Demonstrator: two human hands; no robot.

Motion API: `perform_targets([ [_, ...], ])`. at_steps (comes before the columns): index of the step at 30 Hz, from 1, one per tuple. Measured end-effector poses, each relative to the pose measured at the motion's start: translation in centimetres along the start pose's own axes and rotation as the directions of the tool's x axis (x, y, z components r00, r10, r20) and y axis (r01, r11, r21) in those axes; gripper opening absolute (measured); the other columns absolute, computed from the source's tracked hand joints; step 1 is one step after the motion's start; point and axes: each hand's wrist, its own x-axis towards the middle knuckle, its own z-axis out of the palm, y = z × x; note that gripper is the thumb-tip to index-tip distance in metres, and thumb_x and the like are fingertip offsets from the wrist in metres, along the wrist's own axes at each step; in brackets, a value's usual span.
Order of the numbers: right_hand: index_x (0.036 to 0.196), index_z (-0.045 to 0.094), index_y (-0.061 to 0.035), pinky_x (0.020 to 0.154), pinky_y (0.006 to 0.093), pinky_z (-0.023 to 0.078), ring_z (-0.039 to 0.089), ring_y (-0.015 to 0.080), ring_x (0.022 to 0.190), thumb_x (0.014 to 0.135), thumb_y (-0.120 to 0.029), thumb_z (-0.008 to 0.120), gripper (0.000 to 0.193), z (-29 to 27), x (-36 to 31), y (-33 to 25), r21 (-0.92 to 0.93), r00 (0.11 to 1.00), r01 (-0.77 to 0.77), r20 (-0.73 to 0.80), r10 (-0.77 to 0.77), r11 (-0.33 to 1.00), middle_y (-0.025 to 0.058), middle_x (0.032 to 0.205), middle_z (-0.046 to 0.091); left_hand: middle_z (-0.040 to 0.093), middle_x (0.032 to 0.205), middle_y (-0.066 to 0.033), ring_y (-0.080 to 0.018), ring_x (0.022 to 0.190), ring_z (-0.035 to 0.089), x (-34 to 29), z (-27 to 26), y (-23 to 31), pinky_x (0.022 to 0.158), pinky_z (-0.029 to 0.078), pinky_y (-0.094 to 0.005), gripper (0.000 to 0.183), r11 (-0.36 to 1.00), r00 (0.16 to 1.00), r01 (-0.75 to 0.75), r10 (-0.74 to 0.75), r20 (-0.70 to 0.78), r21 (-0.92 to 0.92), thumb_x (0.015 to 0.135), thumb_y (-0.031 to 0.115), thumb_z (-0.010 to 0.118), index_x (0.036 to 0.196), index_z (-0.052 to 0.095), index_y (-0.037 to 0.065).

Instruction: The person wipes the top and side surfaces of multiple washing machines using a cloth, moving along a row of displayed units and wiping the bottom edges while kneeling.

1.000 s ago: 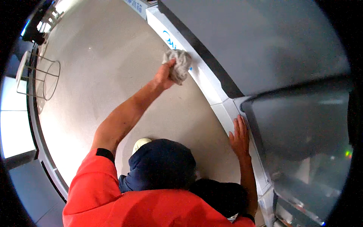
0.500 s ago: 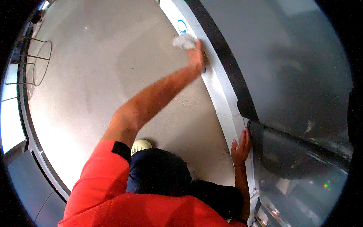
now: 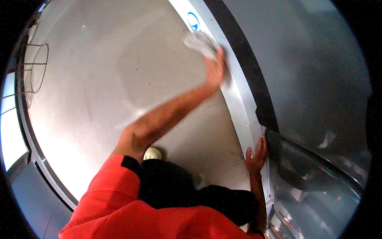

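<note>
My left hand (image 3: 215, 71) is stretched out far ahead and closed on a pale grey cloth (image 3: 201, 43). The hand and cloth press against a white panel (image 3: 237, 97), just below a blue round emblem (image 3: 193, 21) printed on it; the hand is a little smeared by motion. Lower on the same panel rests my right hand (image 3: 257, 156), fingers spread and holding nothing. Its fingertips lie near the rim of a glossy dark part (image 3: 302, 155).
A black strip (image 3: 242, 51) borders the white panel, with a large dark grey surface (image 3: 302, 59) beyond it. Beige floor (image 3: 99, 79) spreads left of the panel. At the far left stands a wire rack (image 3: 39, 63). My pale shoe (image 3: 152, 153) shows beneath me.
My left hand has slid with the cloth along the white panel, toward me and away from the blue emblem. My right hand stays at the same place on the panel.
</note>
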Motion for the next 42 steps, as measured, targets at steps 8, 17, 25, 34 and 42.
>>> perform_targets([
  [8,0.137,0.039,-0.0002,0.107,0.0467,0.033,0.041,0.0378,0.129,0.087,-0.018,0.06,0.057,0.2,-0.3,0.2,-0.051,1.0,0.0,-0.017,-0.001,0.999,0.0179,0.142,0.04,0.022,0.15,-0.024,-0.0351,0.139,0.022,-11.7,2.0,-4.2,0.114,0.02,-0.0399,0.085,0.955,0.92,0.27,-0.293,0.262,0.119,0.094,0.059,0.039,0.146,0.015,-0.004],
  [17,0.138,0.039,-0.0002,0.108,0.046,0.033,0.041,0.038,0.129,0.087,-0.019,0.059,0.058,0.4,-0.6,0.5,-0.067,0.999,-0.042,0.011,0.043,0.997,0.0189,0.143,0.039,0.035,0.143,-0.0202,-0.0426,0.14,0.02,5.8,-4.7,1.6,0.111,0.018,-0.0612,0.049,0.112,0.563,-0.718,0.674,0.479,0.687,0.084,0.033,0.065,0.126,0.054,0.01],
  [25,0.138,0.038,0.0003,0.108,0.0458,0.032,0.04,0.0386,0.13,0.085,-0.016,0.061,0.06,0.6,-0.8,0.5,-0.053,1.0,-0.022,0.0,0.022,0.998,0.0202,0.143,0.039,0.042,0.139,-0.0188,-0.0366,0.136,0.028,11.1,-5.4,8.1,0.106,0.023,-0.0639,0.044,-0.07,0.706,-0.48,0.56,0.433,0.874,0.084,0.032,0.065,0.12,0.061,0.007],
  [34,0.137,0.039,-0.0004,0.107,0.0467,0.031,0.041,0.0375,0.13,0.084,-0.012,0.062,0.059,0.0,-0.5,0.1,-0.024,0.999,-0.046,0.017,0.047,0.999,0.0201,0.143,0.04,0.052,0.131,-0.0115,-0.0228,0.132,0.041,9.3,-8.1,6.1,0.114,0.014,-0.0572,0.042,-0.585,0.33,-0.654,0.351,0.876,0.48,0.082,0.036,0.068,0.116,0.063,0.012],
  [42,0.137,0.04,-0.0011,0.106,0.0455,0.033,0.042,0.0365,0.129,0.085,-0.013,0.063,0.058,0.6,-0.7,0.5,-0.052,0.998,0.007,-0.056,-0.009,0.999,0.0188,0.142,0.041,0.05,0.134,-0.0101,-0.0244,0.135,0.036,11.3,-6.7,10.0,0.112,0.019,-0.0585,0.031,-0.543,0.65,-0.424,0.375,0.662,0.724,0.086,0.022,0.061,0.115,0.065,0.012],
])
